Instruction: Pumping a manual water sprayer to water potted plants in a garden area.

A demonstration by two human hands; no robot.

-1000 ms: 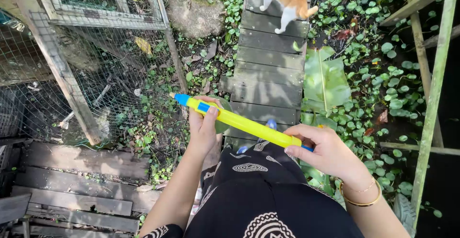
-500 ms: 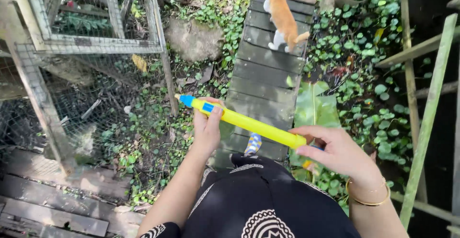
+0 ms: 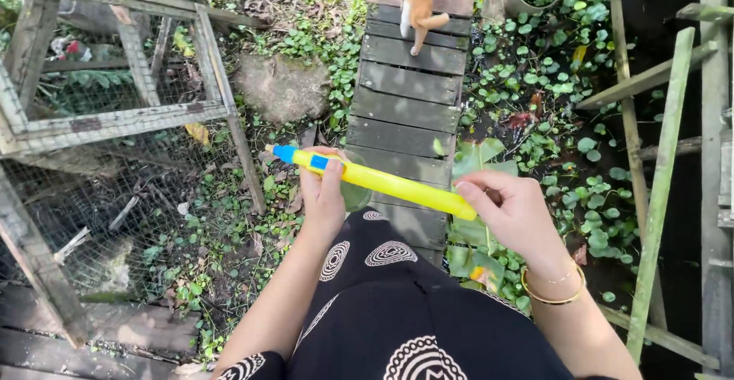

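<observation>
Yellow tube (image 3: 382, 182) with blue tip, held level above the plank walkway (image 3: 405, 93): left hand (image 3: 323, 196) grips near the tip, right hand (image 3: 511, 210) clasps the opposite end.

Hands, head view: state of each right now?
Left hand: closed around the front of the yellow tube, near its blue tip.
Right hand: closed on the tube's rear end.
</observation>
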